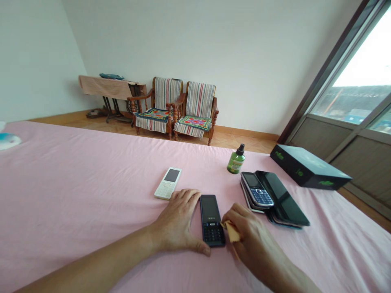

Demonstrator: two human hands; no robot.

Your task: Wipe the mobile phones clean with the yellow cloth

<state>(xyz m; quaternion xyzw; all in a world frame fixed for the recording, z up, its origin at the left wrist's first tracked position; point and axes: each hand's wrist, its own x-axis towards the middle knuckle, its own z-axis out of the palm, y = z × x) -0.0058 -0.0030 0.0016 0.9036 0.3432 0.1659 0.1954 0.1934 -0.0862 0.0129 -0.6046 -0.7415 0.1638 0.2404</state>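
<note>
A black keypad phone (211, 217) lies face up on the pink cloth. My left hand (179, 221) braces it along its length, with the fingertips at the top left corner and the thumb at the bottom edge. Pinched in my right hand (249, 234) is a folded yellow-orange cloth (233, 232), held against or close beside the phone's right edge. Whether the cloth touches the phone I cannot tell. Beyond my left hand rests a white keypad phone (168, 183), face up.
Right of my hands, a dark blue keypad phone (258, 190) tops a stack beside a large black tablet-like device (282, 197). Behind stand a green spray bottle (236, 159) and a black box (308, 167). A pink sheet (91, 183) covers the surface. Two wooden chairs (198, 101) stand farther back.
</note>
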